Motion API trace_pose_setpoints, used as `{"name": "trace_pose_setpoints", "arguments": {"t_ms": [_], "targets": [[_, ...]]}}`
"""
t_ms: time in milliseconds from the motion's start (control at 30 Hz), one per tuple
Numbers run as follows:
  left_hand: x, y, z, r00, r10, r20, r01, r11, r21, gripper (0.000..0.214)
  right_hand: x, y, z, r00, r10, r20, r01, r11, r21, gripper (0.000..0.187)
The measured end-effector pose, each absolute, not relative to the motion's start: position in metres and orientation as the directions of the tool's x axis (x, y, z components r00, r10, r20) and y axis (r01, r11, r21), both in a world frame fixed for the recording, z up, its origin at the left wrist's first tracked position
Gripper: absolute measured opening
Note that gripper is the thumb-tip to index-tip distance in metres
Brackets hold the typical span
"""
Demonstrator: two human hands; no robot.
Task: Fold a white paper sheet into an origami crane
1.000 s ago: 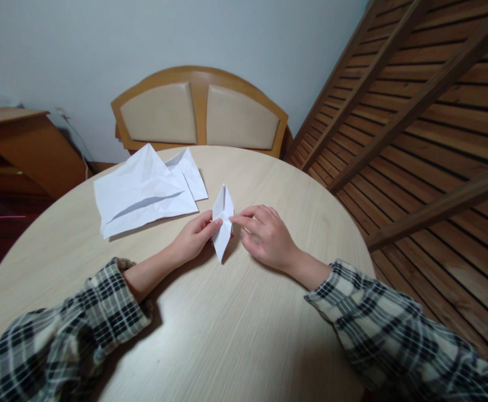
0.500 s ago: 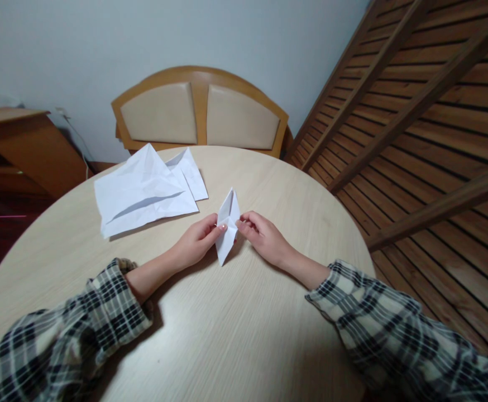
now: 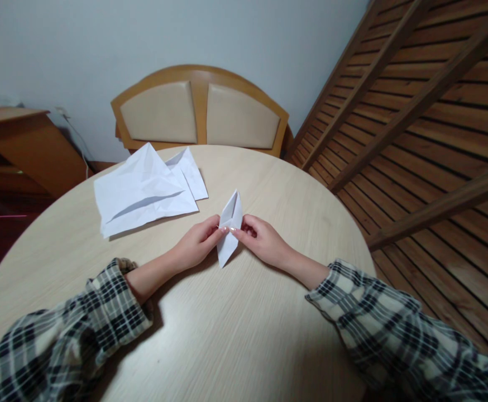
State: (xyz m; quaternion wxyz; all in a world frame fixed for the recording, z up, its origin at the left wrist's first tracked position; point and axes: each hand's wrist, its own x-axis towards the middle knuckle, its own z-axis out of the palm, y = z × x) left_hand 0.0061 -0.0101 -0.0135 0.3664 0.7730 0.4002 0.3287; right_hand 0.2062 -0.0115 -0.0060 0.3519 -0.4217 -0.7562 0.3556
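Note:
A small folded white paper (image 3: 228, 245), long and pointed at both ends, is held between my two hands just above the table. My left hand (image 3: 197, 241) pinches its left edge, thumb on the front face. From the other side my right hand (image 3: 263, 237) grips it, with the thumb laid across the front close to the left thumb. An opening between folds shows in the upper half. The fingers behind the paper are partly hidden.
Creased white paper sheets (image 3: 137, 195) lie at the back left of the round wooden table (image 3: 235, 335). A chair (image 3: 202, 111) with beige panels stands beyond it. Wooden slats (image 3: 428, 123) rise on the right, and a brown cabinet (image 3: 30, 145) is at the left.
My right thumb has moved left onto the front of the folded paper, near the left thumb. The paper's upper tip has tilted slightly right. The sheets have stayed put.

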Motion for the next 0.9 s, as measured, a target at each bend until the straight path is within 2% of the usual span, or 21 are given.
{"name": "trace_pose_setpoints", "arguments": {"t_ms": [900], "targets": [[0.0058, -0.0111, -0.0126, 0.516, 0.831, 0.207, 0.267, -0.386, 0.883, 0.033, 0.2059, -0.0153, -0.0038, -0.435, 0.857, 0.278, 0.386, 0.456, -0.802, 0.021]]}}
